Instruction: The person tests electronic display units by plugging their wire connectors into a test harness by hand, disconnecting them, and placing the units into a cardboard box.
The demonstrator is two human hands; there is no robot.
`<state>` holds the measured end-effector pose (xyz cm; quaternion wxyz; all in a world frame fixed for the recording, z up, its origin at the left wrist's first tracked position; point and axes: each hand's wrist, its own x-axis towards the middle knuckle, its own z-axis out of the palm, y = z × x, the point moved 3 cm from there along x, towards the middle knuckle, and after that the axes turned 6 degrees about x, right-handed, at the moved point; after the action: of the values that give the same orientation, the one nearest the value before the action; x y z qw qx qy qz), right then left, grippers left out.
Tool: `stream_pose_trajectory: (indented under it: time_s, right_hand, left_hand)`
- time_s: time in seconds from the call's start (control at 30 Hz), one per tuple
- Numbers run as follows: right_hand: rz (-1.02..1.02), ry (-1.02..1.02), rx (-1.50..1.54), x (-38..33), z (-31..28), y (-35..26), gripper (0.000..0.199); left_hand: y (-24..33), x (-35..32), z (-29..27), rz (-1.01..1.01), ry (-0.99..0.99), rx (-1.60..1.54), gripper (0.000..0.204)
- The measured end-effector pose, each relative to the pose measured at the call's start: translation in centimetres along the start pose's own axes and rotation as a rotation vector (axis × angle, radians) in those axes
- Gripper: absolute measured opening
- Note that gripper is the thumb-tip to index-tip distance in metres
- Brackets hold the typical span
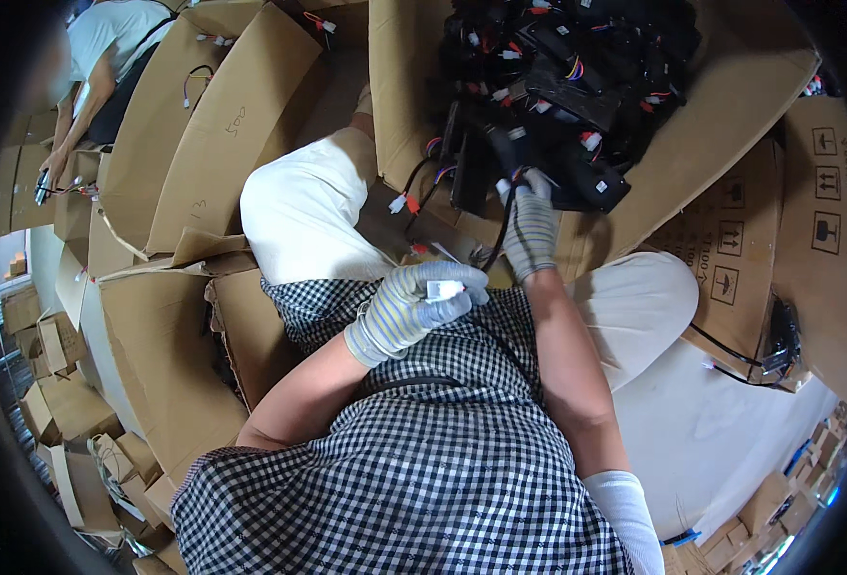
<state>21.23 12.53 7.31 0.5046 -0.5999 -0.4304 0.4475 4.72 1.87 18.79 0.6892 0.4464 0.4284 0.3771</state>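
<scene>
My left hand (412, 311), in a grey striped knit glove, is closed in front of my lap. Its thumb and fingers pinch a white plug connector (444, 289) with a red part at its tip. My right hand (532, 230), gloved alike, reaches to the near edge of an open cardboard box, its fingers closed around a black cable (492, 251). That cable runs down toward my left hand. Just beyond the right fingertips lie black box-shaped units (510, 151), part of a heap in the box (406, 86). What the fingertips touch there is partly hidden.
Loose white and red connectors (404, 203) hang at the box's near left corner. Open cartons (169, 355) stand to my left, and printed cartons (730, 230) to my right with a black cabled part (778, 350). A person (107, 57) works at the far left.
</scene>
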Motion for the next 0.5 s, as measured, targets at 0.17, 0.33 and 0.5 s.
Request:
stream_pose_trajectory:
  time_s: [0.17,0.33,0.5]
  right_hand:
    - [0.174,-0.443,0.128,-3.9,4.9,5.0,0.050]
    - [0.343,-0.538,-0.155,-4.2,5.9,2.1,0.044]
    - [0.060,-0.133,0.499,-1.6,5.1,-2.7,0.029]
  left_hand:
    - [0.1,2.3,2.1,0.193,-0.144,0.263,0.023]
    - [0.8,4.1,3.8,0.422,-0.239,0.511,0.023]
    - [2.5,3.2,4.2,0.638,-0.281,0.590,0.022]
